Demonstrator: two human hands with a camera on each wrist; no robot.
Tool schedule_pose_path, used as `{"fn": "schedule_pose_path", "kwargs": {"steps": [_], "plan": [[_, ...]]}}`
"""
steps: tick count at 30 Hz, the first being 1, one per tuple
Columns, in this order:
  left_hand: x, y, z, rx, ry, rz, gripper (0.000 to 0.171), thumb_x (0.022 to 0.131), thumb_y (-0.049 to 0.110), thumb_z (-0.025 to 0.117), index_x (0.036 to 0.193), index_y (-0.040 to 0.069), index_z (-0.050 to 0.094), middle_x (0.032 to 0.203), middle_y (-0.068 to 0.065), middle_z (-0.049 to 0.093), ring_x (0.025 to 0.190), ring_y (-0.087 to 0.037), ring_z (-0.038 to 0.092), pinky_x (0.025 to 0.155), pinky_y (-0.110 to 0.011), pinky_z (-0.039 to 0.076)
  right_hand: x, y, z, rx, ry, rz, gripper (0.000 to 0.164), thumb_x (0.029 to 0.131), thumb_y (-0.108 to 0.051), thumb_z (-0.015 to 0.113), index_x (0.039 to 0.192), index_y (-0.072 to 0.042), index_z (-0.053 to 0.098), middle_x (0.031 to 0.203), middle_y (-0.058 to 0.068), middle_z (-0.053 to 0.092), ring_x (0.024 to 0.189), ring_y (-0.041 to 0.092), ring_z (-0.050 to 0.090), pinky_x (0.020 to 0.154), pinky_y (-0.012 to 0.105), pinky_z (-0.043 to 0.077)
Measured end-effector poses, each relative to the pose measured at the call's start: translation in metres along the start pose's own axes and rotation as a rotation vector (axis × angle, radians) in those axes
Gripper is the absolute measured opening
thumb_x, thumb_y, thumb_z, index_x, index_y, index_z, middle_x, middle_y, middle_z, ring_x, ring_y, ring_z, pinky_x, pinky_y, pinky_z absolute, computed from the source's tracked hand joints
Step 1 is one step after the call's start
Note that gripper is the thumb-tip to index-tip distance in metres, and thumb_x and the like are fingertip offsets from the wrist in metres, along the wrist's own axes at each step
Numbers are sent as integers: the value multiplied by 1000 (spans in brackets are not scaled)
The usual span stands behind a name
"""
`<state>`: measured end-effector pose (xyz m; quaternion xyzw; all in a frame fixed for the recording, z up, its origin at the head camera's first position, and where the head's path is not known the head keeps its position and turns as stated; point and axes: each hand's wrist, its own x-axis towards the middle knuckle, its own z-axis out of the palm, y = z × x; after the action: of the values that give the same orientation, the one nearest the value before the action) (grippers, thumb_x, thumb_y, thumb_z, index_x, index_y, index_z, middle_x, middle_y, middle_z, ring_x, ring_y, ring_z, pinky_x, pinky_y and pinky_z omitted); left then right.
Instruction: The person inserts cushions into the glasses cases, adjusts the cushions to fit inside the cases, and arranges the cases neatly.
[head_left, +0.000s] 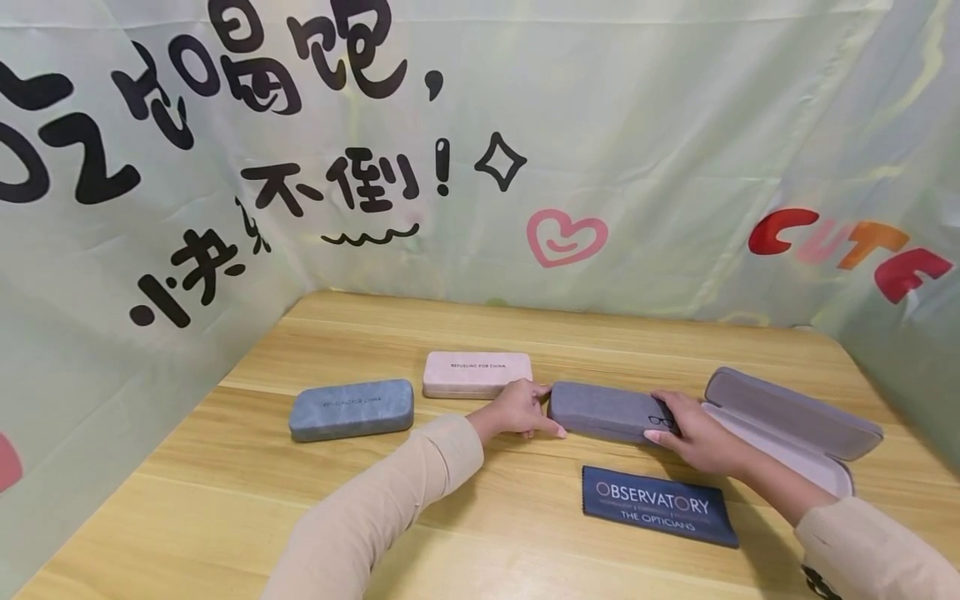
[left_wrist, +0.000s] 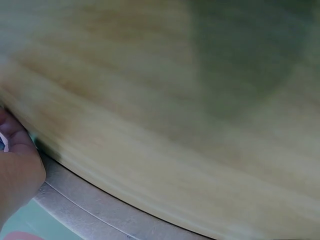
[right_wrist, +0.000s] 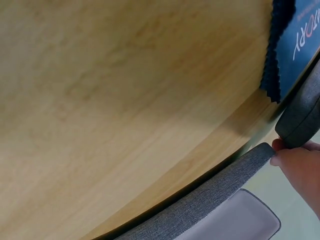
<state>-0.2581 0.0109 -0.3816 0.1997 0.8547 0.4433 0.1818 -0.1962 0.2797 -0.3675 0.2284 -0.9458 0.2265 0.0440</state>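
Observation:
A closed purple-grey glasses case [head_left: 603, 410] with a small glasses print lies on the wooden table between both hands. My left hand [head_left: 517, 408] holds its left end, with thumb and forefinger spread at the two corners. At the other end, my right hand [head_left: 693, 433] grips the case, thumb in front and fingers over the back. In the right wrist view the hand [right_wrist: 302, 167] is beside that case's end [right_wrist: 302, 112]. Only part of the left hand [left_wrist: 20, 170] shows in the left wrist view.
A pink case [head_left: 476, 373] and a blue case [head_left: 352, 408] lie closed to the left. An open case [head_left: 787, 425] with lilac lining stands at the right, close to the right hand. A dark blue cleaning cloth [head_left: 656, 506] lies in front. Printed curtains [head_left: 637, 167] enclose the table.

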Motion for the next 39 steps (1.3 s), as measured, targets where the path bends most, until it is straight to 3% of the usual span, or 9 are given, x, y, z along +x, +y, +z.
{"fn": "schedule_pose_path", "kwargs": {"steps": [5, 14, 20, 26, 33, 37, 39], "plan": [[-1, 3, 0, 25, -13, -14, 79, 72, 14, 79, 138, 1, 38, 42, 2, 48, 33, -8, 41, 39, -18, 36, -1, -1, 1, -2, 7, 16, 59, 88, -21, 62, 125, 18, 38, 117, 35, 48, 105, 44, 49, 83, 55, 42], [-2, 12, 2, 192, -11, -35, 64, 74, 17, 78, 132, 10, 51, 43, -1, 48, 33, -9, 45, 36, -19, 40, 0, -4, 1, -2, -20, 62, 62, 88, -25, 63, 127, 16, 38, 121, 35, 46, 109, 47, 48, 86, 57, 41], [-4, 12, 3, 163, -2, -37, 51, 76, 13, 76, 121, 2, 55, 56, -3, 55, 39, -10, 48, 39, -22, 46, 4, -7, 2, -1, -34, 65, 64, 88, -26, 63, 128, 17, 37, 125, 38, 44, 115, 52, 43, 91, 60, 38], [-8, 11, 1, 120, -1, -43, 43, 79, 11, 73, 116, 2, 56, 55, -4, 55, 40, -11, 50, 39, -22, 46, 8, -9, 3, -3, -42, 68, 65, 88, -27, 62, 128, 17, 37, 127, 38, 43, 117, 53, 41, 92, 61, 37], [-15, 12, 1, 112, 50, 12, 23, 79, 7, 72, 95, -2, 60, 53, -8, 58, 39, -9, 50, 40, -22, 47, 10, -10, 4, 1, -43, 52, 64, 88, -24, 63, 128, 18, 36, 126, 39, 42, 116, 54, 41, 93, 61, 36], [-20, 16, 1, 121, 82, 44, 21, 80, 6, 71, 95, -2, 60, 56, -11, 62, 39, -10, 52, 40, -21, 47, 11, -10, 3, -1, -46, 50, 65, 88, -23, 63, 129, 19, 35, 126, 40, 42, 116, 54, 41, 93, 61, 37], [-22, 19, 1, 149, 107, 40, 30, 81, 9, 70, 106, -3, 59, 54, -9, 60, 40, -11, 53, 39, -19, 44, 11, -11, 0, 4, -44, 52, 66, 88, -23, 62, 130, 19, 33, 128, 41, 40, 117, 55, 39, 94, 62, 35]]}}
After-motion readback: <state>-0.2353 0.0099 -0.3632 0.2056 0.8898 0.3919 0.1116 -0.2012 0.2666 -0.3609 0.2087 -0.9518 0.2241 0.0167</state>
